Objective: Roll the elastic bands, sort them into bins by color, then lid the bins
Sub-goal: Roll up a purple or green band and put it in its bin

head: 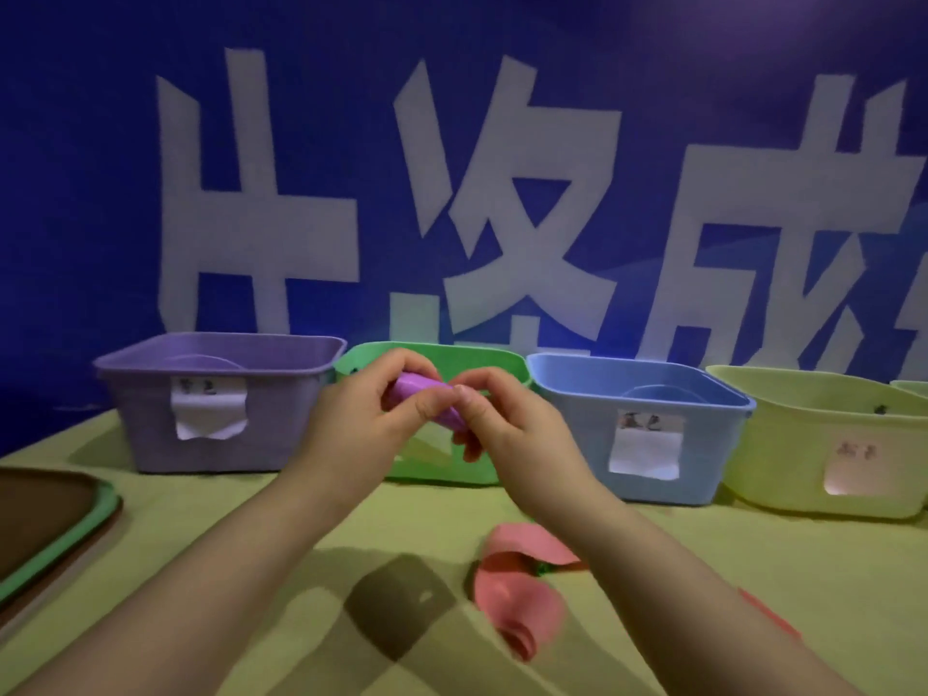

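Note:
Both hands are raised above the green tablecloth in front of the green bin [502, 361]. My left hand [366, 419] and my right hand [502, 424] pinch a rolled purple elastic band [417, 389] between fingers and thumbs. A purple bin [211, 409] stands to the left, a blue bin [648, 434] to the right, and a pale yellow bin [823, 444] at the far right. All bins are open and carry paper labels. A loose pink band [517, 595] lies on the cloth under my right forearm.
Stacked lids [45, 524], brown with a green rim, lie at the left table edge. A small green piece [545, 567] shows beside the pink band. A red scrap [768, 612] lies at the right of my right arm. A blue banner [452, 168] backs the bins.

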Demonstrator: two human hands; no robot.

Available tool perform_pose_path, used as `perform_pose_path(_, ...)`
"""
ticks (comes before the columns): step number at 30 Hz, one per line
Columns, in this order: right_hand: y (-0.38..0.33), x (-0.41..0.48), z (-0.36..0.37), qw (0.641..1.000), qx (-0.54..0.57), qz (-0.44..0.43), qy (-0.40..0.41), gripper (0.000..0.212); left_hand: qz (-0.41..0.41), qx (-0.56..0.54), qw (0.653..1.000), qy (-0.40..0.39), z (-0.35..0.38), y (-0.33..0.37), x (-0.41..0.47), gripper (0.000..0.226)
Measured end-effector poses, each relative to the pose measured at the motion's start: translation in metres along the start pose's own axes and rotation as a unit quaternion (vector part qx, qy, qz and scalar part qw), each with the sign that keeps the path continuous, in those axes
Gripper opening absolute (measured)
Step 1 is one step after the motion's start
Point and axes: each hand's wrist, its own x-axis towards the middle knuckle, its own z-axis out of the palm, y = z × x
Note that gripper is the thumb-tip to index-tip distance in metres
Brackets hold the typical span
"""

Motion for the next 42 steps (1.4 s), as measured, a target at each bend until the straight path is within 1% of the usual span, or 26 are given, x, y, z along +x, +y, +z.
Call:
perform_pose_path(2, -0.006, 0.023, 0.031, 0.999, 0.032, 0.009, -0.040, 0.006, -0.025, 0.011, 1.000, 0.008, -0.032, -0.019, 0.003, 0.036)
perform_pose_path(4, -0.014, 0.047, 0.067, 0.991, 0.093, 0.011, -0.094, 0.007, -0.039, 0.036, 0.998, 0.031, -0.070, -0.040, 0.004, 0.028)
perform_pose_path(5, -0.015, 0.053, 0.075, 0.988, 0.112, 0.013, -0.107, 0.008, -0.042, 0.040, 0.998, 0.037, -0.078, -0.046, 0.006, 0.023)
perform_pose_path(8, -0.016, 0.079, 0.112, 0.983, 0.126, 0.005, -0.135, 0.016, -0.074, 0.072, 0.993, 0.057, -0.110, -0.066, 0.014, 0.005)
perform_pose_path(9, -0.016, 0.088, 0.124, 0.984, 0.114, 0.004, -0.139, 0.018, -0.086, 0.088, 0.991, 0.058, -0.121, -0.074, 0.018, 0.004)
perform_pose_path(11, -0.014, 0.106, 0.144, 0.989, 0.071, -0.004, -0.132, 0.023, -0.106, 0.110, 0.987, 0.055, -0.138, -0.090, 0.029, 0.009)
perform_pose_path(13, -0.011, 0.124, 0.157, 0.994, 0.017, -0.016, -0.104, 0.029, -0.121, 0.128, 0.983, 0.047, -0.148, -0.103, 0.038, 0.015)
perform_pose_path(17, -0.005, 0.152, 0.174, 0.990, -0.109, -0.071, -0.059, 0.032, -0.115, 0.206, 0.971, 0.035, -0.153, -0.124, 0.055, 0.024)
perform_pose_path(20, 0.002, 0.167, 0.182, 0.988, -0.132, -0.075, -0.033, 0.030, -0.093, 0.268, 0.958, 0.045, -0.149, -0.131, 0.068, 0.025)
perform_pose_path(23, 0.009, 0.177, 0.187, 0.989, -0.137, -0.056, -0.007, 0.031, -0.074, 0.304, 0.949, 0.043, -0.143, -0.137, 0.081, 0.027)
perform_pose_path(24, 0.010, 0.180, 0.189, 0.989, -0.142, -0.045, -0.005, 0.032, -0.078, 0.316, 0.945, 0.035, -0.141, -0.139, 0.085, 0.029)
perform_pose_path(26, 0.012, 0.181, 0.192, 0.985, -0.172, -0.025, -0.015, 0.039, -0.105, 0.362, 0.926, 0.013, -0.137, -0.145, 0.091, 0.037)
perform_pose_path(29, 0.011, 0.178, 0.193, 0.978, -0.204, -0.028, -0.026, 0.045, -0.127, 0.400, 0.908, 0.022, -0.134, -0.147, 0.092, 0.049)
perform_pose_path(31, 0.008, 0.174, 0.186, 0.977, -0.208, -0.035, -0.029, 0.039, -0.115, 0.407, 0.906, 0.026, -0.132, -0.143, 0.089, 0.047)
perform_pose_path(33, 0.007, 0.166, 0.175, 0.974, -0.220, -0.048, -0.035, 0.031, -0.091, 0.413, 0.906, 0.027, -0.128, -0.137, 0.083, 0.038)
perform_pose_path(34, 0.006, 0.160, 0.169, 0.972, -0.223, -0.059, -0.036, 0.028, -0.068, 0.414, 0.907, 0.028, -0.124, -0.132, 0.078, 0.033)
perform_pose_path(36, 0.002, 0.141, 0.152, 0.972, -0.218, -0.079, -0.035, 0.024, 0.001, 0.416, 0.909, 0.032, -0.114, -0.118, 0.064, 0.023)
perform_pose_path(37, 0.000, 0.130, 0.141, 0.972, -0.214, -0.087, -0.032, 0.022, 0.038, 0.412, 0.910, 0.034, -0.108, -0.109, 0.055, 0.024)
perform_pose_path(39, -0.006, 0.106, 0.117, 0.973, -0.206, -0.101, -0.021, 0.019, 0.087, 0.387, 0.917, 0.030, -0.097, -0.086, 0.037, 0.039)
perform_pose_path(40, -0.008, 0.092, 0.103, 0.974, -0.203, -0.104, -0.016, 0.018, 0.102, 0.373, 0.922, 0.026, -0.090, -0.074, 0.029, 0.044)
perform_pose_path(42, -0.009, 0.065, 0.077, 0.974, -0.205, -0.095, -0.013, 0.016, 0.113, 0.355, 0.928, 0.008, -0.072, -0.052, 0.017, 0.045)
